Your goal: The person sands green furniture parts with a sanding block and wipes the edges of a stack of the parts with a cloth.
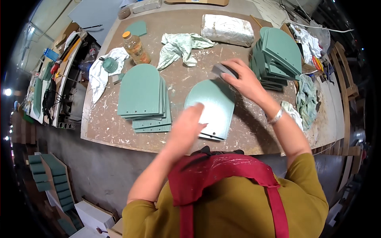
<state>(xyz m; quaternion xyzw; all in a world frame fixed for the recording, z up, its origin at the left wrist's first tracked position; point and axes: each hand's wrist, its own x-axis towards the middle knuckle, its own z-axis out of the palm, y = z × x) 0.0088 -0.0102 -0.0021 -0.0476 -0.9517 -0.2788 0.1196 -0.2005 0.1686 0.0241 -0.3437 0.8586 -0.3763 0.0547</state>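
From my remote seat, the biggest thing in view is the brown, paint-flecked wooden work surface (119, 131), and everything sits on it. Two heaps of green arch-topped flat panels flank the work. The one on the left (143, 99) lies flat and neatly stacked. The one on the right (278, 55) is fanned out and leaning, and it looks to me the thicker of the two, though I cannot count either. I cannot tell from this view which heap is finished and which is waiting, so my judgement is only that the job is somewhere in the middle, with one piece in hand.

That piece is a single green arch-topped panel (212, 105) lying flat between the two heaps, right in front of the person, with its rounded end pointing away. Its lower left part looks paler, and the left hand (186, 127) rests on that near edge. The hand is blurred, so I cannot tell whether its fingers are pressed flat or curled.

The right hand (244, 81) sits at the panel's far rounded end, fingers clenched around a small dark grey block (222, 70) that touches the panel top.

Further back lie a white plastic-wrapped bundle (227, 29), a crumpled pale green rag (180, 47) and a plastic bottle of amber liquid (135, 48).
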